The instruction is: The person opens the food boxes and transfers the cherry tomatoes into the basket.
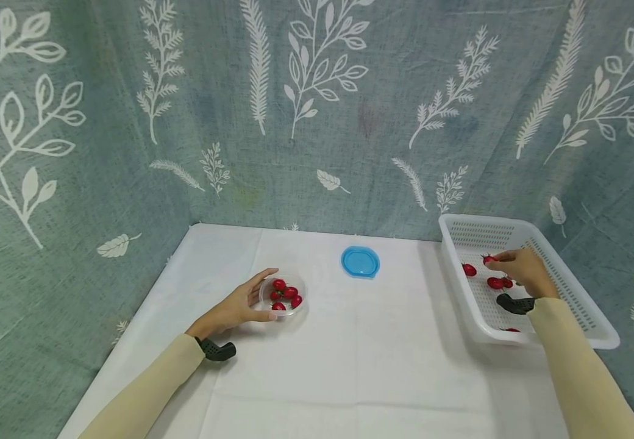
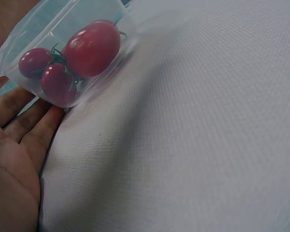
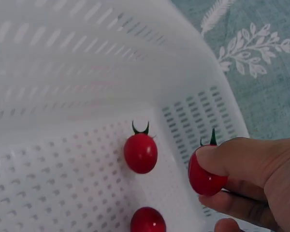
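Observation:
My left hand [image 1: 238, 308] holds a clear plastic container [image 1: 289, 312] on the table, thumb on its near side and fingers round the far side. Several red cherry tomatoes [image 2: 94, 48] with green stems lie in it. Over at the right, my right hand [image 1: 528, 269] reaches into a white perforated basket [image 1: 457, 283]. Between thumb and fingers it pinches a cherry tomato [image 3: 208, 178], its green calyx pointing up. Two more tomatoes show nearby in the right wrist view, one whole tomato [image 3: 140, 153] and another tomato [image 3: 148, 221] cut off by the frame edge.
A round blue lid [image 1: 360, 261] lies flat on the white tablecloth [image 1: 350, 360], between container and basket. Behind the table hangs a green leaf-patterned cloth [image 1: 350, 158], which also runs along both sides. More tomatoes [image 1: 495, 283] rest on the basket floor.

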Demonstrator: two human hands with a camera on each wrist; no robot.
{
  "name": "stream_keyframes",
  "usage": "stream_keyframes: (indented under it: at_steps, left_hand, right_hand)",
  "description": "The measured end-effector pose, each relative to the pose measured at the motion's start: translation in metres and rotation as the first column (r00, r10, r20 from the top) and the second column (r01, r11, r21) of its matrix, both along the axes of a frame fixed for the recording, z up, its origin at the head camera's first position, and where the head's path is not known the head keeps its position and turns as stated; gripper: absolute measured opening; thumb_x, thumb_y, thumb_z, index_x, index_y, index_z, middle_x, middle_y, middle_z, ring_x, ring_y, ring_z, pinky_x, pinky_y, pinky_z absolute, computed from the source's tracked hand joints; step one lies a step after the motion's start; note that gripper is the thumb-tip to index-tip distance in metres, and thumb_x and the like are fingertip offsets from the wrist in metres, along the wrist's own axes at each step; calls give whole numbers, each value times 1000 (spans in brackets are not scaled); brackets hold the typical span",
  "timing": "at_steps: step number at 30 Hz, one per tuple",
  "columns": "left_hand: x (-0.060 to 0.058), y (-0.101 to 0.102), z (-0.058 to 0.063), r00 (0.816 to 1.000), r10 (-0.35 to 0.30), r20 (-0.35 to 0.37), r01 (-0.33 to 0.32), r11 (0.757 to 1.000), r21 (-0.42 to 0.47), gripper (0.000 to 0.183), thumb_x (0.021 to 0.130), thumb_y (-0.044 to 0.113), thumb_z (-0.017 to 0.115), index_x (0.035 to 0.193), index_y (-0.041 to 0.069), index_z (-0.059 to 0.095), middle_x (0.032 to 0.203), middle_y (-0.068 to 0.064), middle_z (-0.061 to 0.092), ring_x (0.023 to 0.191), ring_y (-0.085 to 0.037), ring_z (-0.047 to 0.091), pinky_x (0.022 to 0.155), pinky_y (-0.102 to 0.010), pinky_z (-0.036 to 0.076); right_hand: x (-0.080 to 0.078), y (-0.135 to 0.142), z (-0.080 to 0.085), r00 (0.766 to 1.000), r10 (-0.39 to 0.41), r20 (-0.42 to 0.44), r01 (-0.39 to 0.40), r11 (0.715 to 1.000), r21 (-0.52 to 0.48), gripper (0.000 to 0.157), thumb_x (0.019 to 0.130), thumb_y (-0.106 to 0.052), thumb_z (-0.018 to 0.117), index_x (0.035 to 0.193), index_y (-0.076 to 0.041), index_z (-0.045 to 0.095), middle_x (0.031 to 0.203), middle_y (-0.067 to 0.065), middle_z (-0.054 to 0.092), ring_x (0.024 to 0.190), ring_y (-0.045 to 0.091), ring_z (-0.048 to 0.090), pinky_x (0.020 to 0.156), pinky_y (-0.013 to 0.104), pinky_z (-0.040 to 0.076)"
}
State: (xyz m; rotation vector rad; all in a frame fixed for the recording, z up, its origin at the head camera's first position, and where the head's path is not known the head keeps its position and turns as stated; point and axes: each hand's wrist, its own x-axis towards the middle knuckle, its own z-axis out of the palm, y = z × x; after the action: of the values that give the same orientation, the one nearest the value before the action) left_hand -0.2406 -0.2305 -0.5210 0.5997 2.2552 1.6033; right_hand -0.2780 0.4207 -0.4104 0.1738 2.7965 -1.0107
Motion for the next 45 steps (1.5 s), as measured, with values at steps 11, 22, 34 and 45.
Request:
stream_keyframes:
  at_steps: [11, 22, 34, 45]
  left_hand:
    - [0, 1, 1, 1000, 9, -18, -9, 1000, 7, 104, 82, 27, 90, 162, 40, 25, 170, 4, 13, 157, -30, 10, 123, -54, 21]
    - [0, 2, -3, 1000, 6, -10, -6, 1000, 0, 107, 82, 29, 91, 164, 32, 23, 171, 2, 12, 157, -31, 9, 123, -55, 21]
    - [-1, 0, -1, 1000, 9, -11, -10, 1000, -14, 106, 82, 29, 91, 163, 36, 24, 170, 2, 13, 157, -31, 11, 123, -53, 22]
    - [0, 1, -1, 1000, 4, -23, -4, 1000, -14, 108, 82, 28, 91, 165, 30, 22, 171, 1, 13, 157, -31, 10, 123, -54, 21]
  right_hand:
    - [3, 9, -5, 999, -28, 44, 25, 998, 65, 56, 96, -35, 72, 123, 14, 64, 91, 15, 68, 89, 32, 58, 70, 44, 54]
    - [9, 8, -8, 995, -97, 21, 96, 993, 63, 55, 98, -31, 69, 126, 15, 60, 115, 32, 65, 100, 42, 60, 76, 49, 55]
    - [12, -28, 11, 982, -54, -179, 63, 997, 48, 54, 100, -39, 66, 129, 7, 64, 124, 32, 63, 99, 40, 64, 68, 34, 55]
    - [15, -86, 30, 959, 46, -279, -33, 998, 53, 48, 99, -35, 71, 127, 3, 67, 120, 27, 68, 103, 40, 65, 79, 48, 55]
